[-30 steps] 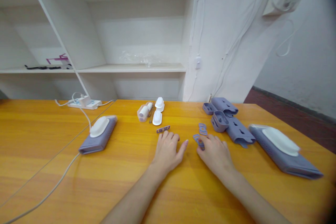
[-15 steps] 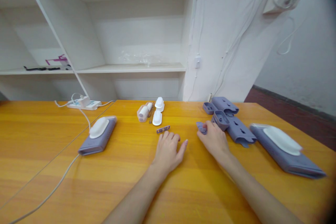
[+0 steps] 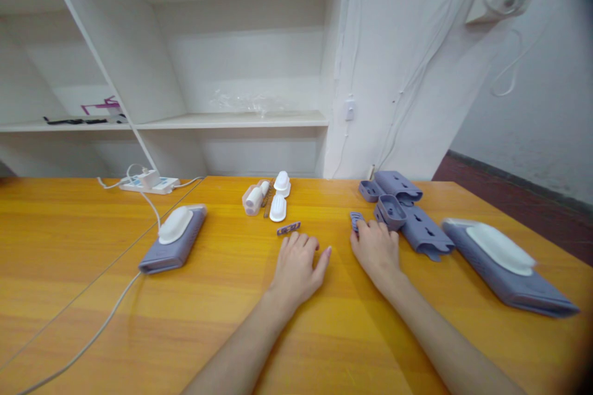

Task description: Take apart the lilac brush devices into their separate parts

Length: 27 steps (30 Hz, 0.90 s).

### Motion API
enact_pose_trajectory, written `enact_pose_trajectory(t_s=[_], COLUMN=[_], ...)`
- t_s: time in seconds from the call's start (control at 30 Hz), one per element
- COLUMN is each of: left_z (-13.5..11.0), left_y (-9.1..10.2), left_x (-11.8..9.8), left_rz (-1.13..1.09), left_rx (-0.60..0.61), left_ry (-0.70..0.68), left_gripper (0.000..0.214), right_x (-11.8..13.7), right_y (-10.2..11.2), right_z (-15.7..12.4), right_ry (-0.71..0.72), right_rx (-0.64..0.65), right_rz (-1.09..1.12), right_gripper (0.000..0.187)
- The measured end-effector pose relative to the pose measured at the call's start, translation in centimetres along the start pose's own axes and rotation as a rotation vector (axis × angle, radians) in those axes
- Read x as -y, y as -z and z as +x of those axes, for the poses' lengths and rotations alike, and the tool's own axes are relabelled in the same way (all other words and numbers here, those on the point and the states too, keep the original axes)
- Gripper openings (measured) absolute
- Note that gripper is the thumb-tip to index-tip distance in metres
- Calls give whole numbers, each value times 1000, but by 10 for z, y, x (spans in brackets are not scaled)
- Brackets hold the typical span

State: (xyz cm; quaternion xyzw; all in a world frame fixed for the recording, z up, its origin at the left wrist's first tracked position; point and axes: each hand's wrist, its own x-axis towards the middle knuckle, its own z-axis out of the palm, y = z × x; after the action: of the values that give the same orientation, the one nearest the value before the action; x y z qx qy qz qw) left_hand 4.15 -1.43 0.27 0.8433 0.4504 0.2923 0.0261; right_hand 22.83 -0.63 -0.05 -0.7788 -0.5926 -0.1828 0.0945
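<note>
Right hand (image 3: 377,248) at near edge of slotted plate (image 3: 356,218), grip unclear, left hand (image 3: 296,264) spread, tabletop (image 3: 337,302) between

A single view, from a camera worn on the head, looking forward and down over the bench (image 3: 185,321). The forearms (image 3: 241,342) enter from the bottom edge and lead up to the left hand (image 3: 296,265) and right hand (image 3: 377,250), just right of centre and within arm's reach of the lens. The bench spans the lower half. Beyond it, a white shelf unit (image 3: 241,120) faces the camera at upper left, with a white wall (image 3: 393,31) at upper right. The outlook is wide; shadow darkens the frame's right-hand corners.
</note>
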Motion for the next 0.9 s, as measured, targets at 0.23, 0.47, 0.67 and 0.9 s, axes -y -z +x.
enact_pose_trajectory(t_s=[0.23, 0.47, 0.67, 0.9], left_z=[0, 0, 0, 1], left_y=[-1, 0, -1, 1], left_x=[0, 0, 1, 0], left_rz=[4, 8, 4, -2], left_rx=[0, -5, -5, -18], left_ry=[-2, -3, -1, -5], left_gripper=[26, 25, 23, 23], right_x=[-4, 0, 4, 9], right_y=[-7, -11, -13, -8], right_z=[11, 22, 32, 31], right_ry=[-16, -43, -58, -55], right_rx=[-6, -15, -6, -21], right_rz=[-15, -8, -1, 1], right_gripper=[21, 22, 21, 25])
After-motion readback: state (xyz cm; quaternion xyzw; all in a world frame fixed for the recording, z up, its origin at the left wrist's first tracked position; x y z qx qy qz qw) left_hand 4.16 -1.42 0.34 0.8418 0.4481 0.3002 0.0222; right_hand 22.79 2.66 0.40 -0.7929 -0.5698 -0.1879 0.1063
